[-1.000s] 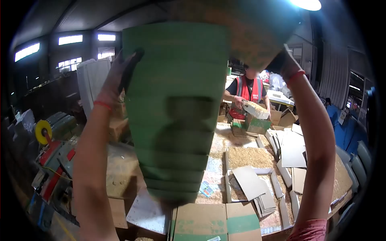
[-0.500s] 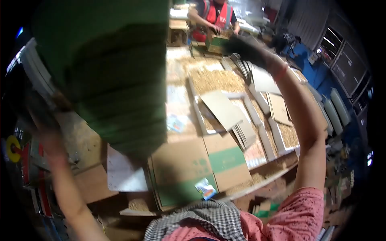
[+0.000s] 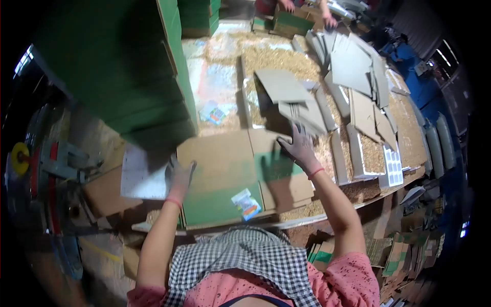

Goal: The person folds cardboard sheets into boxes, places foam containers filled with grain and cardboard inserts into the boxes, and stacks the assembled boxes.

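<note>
1. Carton [image 3: 220,163], flattened, brown with green bands, lies at the near side of the surface [image 3: 302,221], between the two hands; a small printed packet [image 3: 246,204] rests on it.
2. Left grip [image 3: 180,179] is at the carton's left edge, thumb set apart from the fingers; whether it pinches the cardboard, I cannot tell.
3. Right grip [image 3: 300,148] is spread and holds nothing, over the carton's upper right; the arm's shadow falls on the green band. The fingertips overlap the grey boards [image 3: 284,86] in view; contact is unclear.
4. Left of the carton, close by, is a white sheet [image 3: 143,174], with a brown board [image 3: 110,189] farther left.
5. Beyond the carton, the surface carries scattered shavings [image 3: 279,59], a second packet [image 3: 215,113] and narrow pale frames. More boards [image 3: 353,61] lie overlapped to the right, near a white compartment tray [image 3: 393,166].
6. Green boxes [image 3: 128,77] rise in a tall stack at the upper left, with another stack [image 3: 199,18] behind.
7. At the far end, a co-worker's hands [image 3: 330,21] are near a green-and-brown box [image 3: 293,23].
8. Around the room: a yellow reel [image 3: 20,158] on the left, blue coverings [image 3: 414,97] on the right, folded cardboard [image 3: 404,250] low at the right.
</note>
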Tool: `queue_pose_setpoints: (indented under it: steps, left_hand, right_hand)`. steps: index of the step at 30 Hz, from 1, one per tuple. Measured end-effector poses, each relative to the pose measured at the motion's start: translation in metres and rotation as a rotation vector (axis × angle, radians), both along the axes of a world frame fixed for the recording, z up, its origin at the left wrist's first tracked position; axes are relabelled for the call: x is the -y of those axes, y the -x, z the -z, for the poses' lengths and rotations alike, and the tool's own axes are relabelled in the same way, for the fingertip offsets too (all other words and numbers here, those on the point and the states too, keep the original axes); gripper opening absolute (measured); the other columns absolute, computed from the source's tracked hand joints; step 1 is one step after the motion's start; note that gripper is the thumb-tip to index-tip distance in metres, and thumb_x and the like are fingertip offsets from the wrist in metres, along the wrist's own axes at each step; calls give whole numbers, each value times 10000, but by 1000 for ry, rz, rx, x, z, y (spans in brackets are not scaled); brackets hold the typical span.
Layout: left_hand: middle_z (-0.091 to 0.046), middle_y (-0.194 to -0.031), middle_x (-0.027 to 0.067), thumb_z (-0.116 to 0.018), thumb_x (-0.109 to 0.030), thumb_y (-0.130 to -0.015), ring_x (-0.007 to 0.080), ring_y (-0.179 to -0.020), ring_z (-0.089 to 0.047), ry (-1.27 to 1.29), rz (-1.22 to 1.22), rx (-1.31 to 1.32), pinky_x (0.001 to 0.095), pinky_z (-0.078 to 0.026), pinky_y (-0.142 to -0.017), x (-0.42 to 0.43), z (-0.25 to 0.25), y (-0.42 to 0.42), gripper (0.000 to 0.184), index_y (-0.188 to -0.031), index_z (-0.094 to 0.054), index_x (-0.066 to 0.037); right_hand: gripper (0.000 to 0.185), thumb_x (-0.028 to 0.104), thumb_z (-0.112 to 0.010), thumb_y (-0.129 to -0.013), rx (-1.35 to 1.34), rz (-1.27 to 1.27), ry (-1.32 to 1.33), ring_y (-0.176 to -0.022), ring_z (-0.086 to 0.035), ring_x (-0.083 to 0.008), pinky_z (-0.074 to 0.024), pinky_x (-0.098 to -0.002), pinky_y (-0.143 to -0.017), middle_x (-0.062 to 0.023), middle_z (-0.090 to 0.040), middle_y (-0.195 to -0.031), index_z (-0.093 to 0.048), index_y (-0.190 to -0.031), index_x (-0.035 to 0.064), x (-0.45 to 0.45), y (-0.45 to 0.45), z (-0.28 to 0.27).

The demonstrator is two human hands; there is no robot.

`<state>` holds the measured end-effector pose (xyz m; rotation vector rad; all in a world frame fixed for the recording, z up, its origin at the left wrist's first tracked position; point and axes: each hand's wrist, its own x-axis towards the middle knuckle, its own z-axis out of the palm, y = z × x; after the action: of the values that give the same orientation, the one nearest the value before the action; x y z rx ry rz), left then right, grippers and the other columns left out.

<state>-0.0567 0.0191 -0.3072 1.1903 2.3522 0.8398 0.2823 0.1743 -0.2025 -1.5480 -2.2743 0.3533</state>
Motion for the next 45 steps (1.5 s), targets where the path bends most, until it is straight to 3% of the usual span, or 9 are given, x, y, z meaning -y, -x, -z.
queue_pose_setpoints:
  steps: [7,13,15,19,24,31,34,39,45]
  left_hand:
    - [-340,-1403,311,-601,-415,-873,417,-1298,-355,26,10,-192,424,-303,-1088,0,7,-3,806,-1424,-242,51]
    - [-346,-1403,302,-581,-411,-887,420,-1295,-358,-15,27,-190,427,-297,-1089,2,1,-6,782,-1417,-247,56]
    - [-343,-1409,299,-578,-426,-887,416,-1303,-353,-9,12,-196,426,-287,-1097,-2,5,-6,795,-1420,-241,59]
    - [-354,-1412,286,-580,-474,-879,396,-1315,-346,12,-65,-85,412,-274,-1106,-3,0,-5,827,-1419,-256,62]
    - [-458,-1352,243,-655,-357,-871,327,-1234,-475,-103,24,575,387,-393,-1012,6,-7,-2,758,-1415,-302,37]
    - [-378,-1439,167,-665,-161,-870,240,-1296,-395,-605,-150,573,338,-316,-1072,45,-95,-32,734,-1455,-249,-5]
    - [-295,-1482,180,-723,-259,-821,302,-1357,-293,-672,-213,5,419,-242,-1117,28,-163,-30,838,-1461,-240,-13]
    - [-370,-1369,225,-732,-579,-671,417,-1317,-282,-398,462,-1043,582,-194,-1101,7,-282,-72,938,-1368,-416,-37]
    - [-649,-1014,167,-649,-402,-820,357,-948,-624,-132,795,-623,416,-489,-851,-15,-287,-61,527,-1199,-542,-52]
  right_hand:
    - [287,214,-601,-802,-146,-1294,-194,-1084,-518,-336,-454,-417,-924,-120,-539,-1179,-601,-1087,177,94,23,52]
    - [152,200,-562,-822,340,-1068,-207,-891,-569,-228,-512,-357,-707,-52,-558,-992,-623,-961,201,14,-28,21]
    - [177,194,-617,-782,181,-633,-513,-851,-609,-242,-511,-379,-732,-47,-614,-942,-616,-946,125,-69,-74,30]
    - [617,334,-644,-860,100,534,196,-988,-620,-308,-505,-448,-823,-221,-573,-1151,-354,-1364,129,-147,-111,10]
    - [972,596,-578,-817,-478,36,623,-1343,-329,-406,-257,-384,-1112,-348,-367,-1388,-252,-1407,-105,-68,-72,123]
    - [544,25,-479,-841,-968,-62,243,-1165,-491,-159,-394,-278,-984,-77,-510,-1286,-388,-1376,10,-16,-82,-50]
    - [361,22,-423,-780,-1265,-96,129,-767,-477,-150,-453,-266,-732,-58,-554,-886,-519,-1126,-8,-40,-68,-87]
    - [440,61,-461,-860,-1297,17,184,-1058,-512,-135,-411,-255,-946,-75,-560,-1156,-464,-1294,-12,-65,-61,-8]
    - [475,184,-617,-821,-57,-348,-694,-1219,-460,-336,-287,-562,-1067,-148,-504,-1280,-496,-1269,84,24,-30,-135]
